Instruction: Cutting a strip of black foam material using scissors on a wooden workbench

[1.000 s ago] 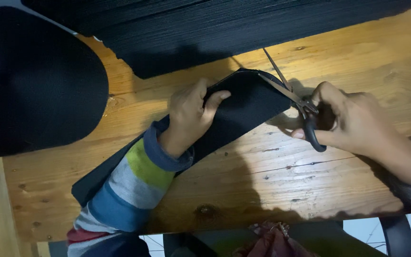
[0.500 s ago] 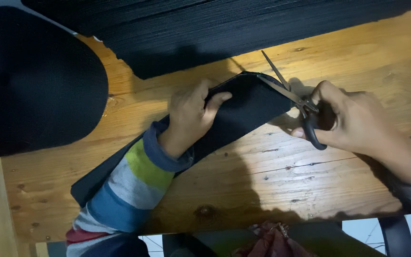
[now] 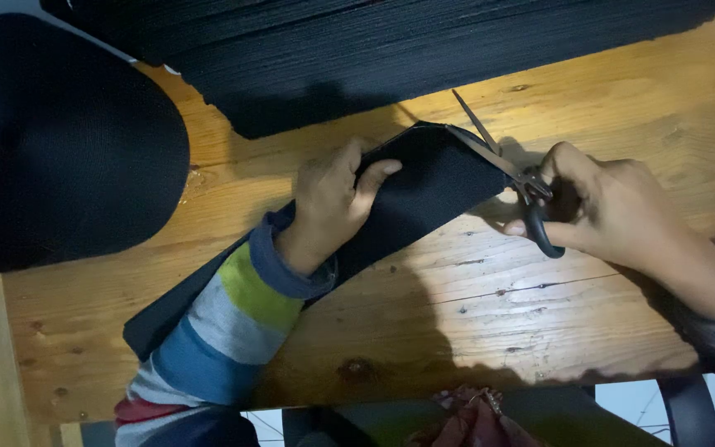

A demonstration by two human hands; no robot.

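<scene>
Fingers (image 3: 378,170) of the left hand (image 3: 333,203) lie pressed flat and close together on a black fabric strip (image 3: 424,186), with the thumb set against its upper edge, pinning it to the wooden table (image 3: 498,298). Fingers (image 3: 568,161) of the right hand (image 3: 614,207) are curled through the black loops of a pair of scissors (image 3: 511,170), clamped on the handles.

Just to the right of the left fingers the strip ends in a squared, slightly lifted corner. From there the strip runs down and to the left beneath the left wrist and the striped sleeve (image 3: 233,331), ending near the table's front edge. It is long, flat and matte black, with a fine woven look and a thin paler line along its cut edge.

Blades of the scissors stand apart in a narrow V. One blade lies along the strip's top right edge, touching it; the other points up and away over bare wood. Both blades reach left from the right fingers toward the left ones, with the strip's end between the two hands.

Above the fingers, across the far side of the table, lies a broad stack of black fabric sheets (image 3: 391,41), its layered edges showing as fine lines. Well to the left of the left fingers sits a large rounded black fabric piece (image 3: 59,149), overhanging the table's left end.
</scene>
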